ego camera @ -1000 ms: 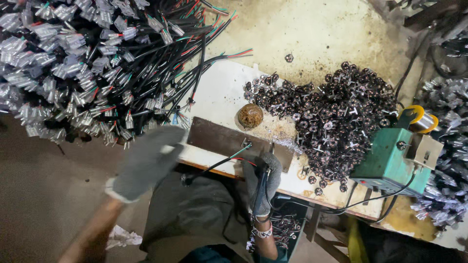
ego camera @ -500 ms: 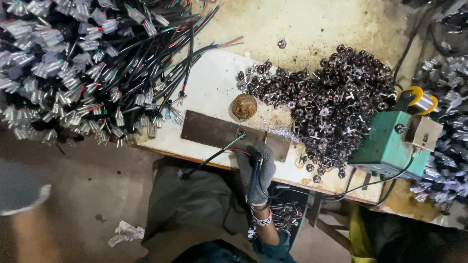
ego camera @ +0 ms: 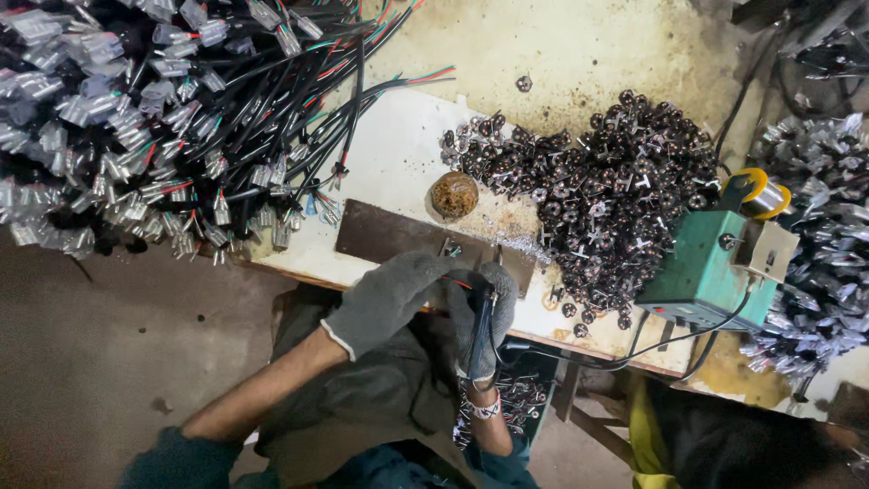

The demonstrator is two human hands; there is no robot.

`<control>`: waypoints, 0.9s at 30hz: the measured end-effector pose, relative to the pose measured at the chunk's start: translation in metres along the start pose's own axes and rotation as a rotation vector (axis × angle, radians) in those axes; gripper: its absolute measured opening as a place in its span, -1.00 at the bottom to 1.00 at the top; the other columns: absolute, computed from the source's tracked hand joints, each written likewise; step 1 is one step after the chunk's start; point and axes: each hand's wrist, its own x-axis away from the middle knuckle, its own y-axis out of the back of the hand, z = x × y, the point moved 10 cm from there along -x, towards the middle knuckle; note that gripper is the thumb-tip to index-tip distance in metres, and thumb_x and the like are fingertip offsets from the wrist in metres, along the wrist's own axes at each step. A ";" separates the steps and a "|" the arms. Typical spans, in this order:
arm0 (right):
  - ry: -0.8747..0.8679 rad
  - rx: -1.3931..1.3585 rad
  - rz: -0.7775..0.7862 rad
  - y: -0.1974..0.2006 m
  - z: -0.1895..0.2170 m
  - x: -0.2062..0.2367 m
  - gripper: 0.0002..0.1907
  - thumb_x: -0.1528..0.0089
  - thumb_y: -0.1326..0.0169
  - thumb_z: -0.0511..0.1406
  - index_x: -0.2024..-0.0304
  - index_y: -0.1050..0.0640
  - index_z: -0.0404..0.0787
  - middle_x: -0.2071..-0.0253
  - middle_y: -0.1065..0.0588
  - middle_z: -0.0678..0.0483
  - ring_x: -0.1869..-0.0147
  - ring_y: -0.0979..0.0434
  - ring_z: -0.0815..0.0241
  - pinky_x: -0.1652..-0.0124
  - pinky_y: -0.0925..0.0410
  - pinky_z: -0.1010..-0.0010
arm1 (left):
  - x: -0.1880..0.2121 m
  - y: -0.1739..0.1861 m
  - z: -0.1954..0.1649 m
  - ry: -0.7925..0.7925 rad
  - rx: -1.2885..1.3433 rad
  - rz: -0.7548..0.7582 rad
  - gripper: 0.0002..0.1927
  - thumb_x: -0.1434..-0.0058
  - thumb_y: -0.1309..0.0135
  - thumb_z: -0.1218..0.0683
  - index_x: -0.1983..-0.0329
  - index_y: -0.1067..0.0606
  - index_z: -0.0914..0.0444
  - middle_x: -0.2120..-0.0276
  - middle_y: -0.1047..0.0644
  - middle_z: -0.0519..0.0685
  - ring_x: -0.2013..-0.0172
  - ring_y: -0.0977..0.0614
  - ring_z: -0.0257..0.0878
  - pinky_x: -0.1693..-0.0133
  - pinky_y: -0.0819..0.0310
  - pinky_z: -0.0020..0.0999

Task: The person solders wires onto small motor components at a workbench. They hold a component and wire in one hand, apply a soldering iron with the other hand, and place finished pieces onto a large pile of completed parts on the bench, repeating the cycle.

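Bench (ego camera: 407, 172) carried the cable heap (ego camera: 136, 118) on our left and the parts pile (ego camera: 615, 199) on our right. Plate (ego camera: 389, 237) lay between, long axis along the bench edge. Our left hand (ego camera: 385, 299) curled, meeting the right; its grasp we could not tell. Our right hand (ego camera: 480, 321) clenched the iron (ego camera: 480, 317), pointing up toward the plate, just beside both.

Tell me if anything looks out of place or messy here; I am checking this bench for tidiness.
One small dark round part lies alone on the stained yellowish surface, apart from the big pile of dark round parts. A few more have strayed to the bench's near edge beside the green box.
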 end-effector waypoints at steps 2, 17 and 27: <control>0.025 -0.002 -0.011 0.001 0.005 0.000 -0.42 -0.09 -0.42 -0.37 -0.10 -0.46 -0.25 -0.07 -0.48 -0.01 -0.10 -0.54 0.14 -0.07 -0.45 0.31 | 0.004 -0.005 0.012 0.019 0.163 0.009 -0.56 -0.28 -0.09 0.17 -0.25 -0.51 0.20 -0.06 -0.58 0.13 -0.03 -0.61 0.08 0.00 -0.53 -0.12; -0.149 -0.133 0.039 -0.005 0.005 0.004 -0.39 -0.09 -0.42 -0.40 -0.10 -0.41 -0.27 0.09 -0.53 0.01 0.03 -0.56 0.19 0.03 -0.46 0.33 | 0.008 -0.019 0.057 0.299 0.368 -0.057 -0.89 -0.30 -0.14 0.20 0.15 -0.50 0.33 0.30 -0.52 0.09 0.39 -0.56 -0.09 0.31 -0.44 -0.28; -0.315 -0.352 0.166 -0.016 0.013 -0.011 -0.44 -0.18 -0.27 -0.44 -0.18 -0.34 -0.27 0.14 -0.61 -0.01 0.09 -0.65 0.27 0.11 -0.50 0.45 | 0.000 -0.031 0.044 0.159 0.218 0.140 -0.89 -0.28 -0.14 0.18 0.16 -0.52 0.30 0.26 -0.54 0.13 0.25 -0.61 0.13 0.25 -0.45 -0.07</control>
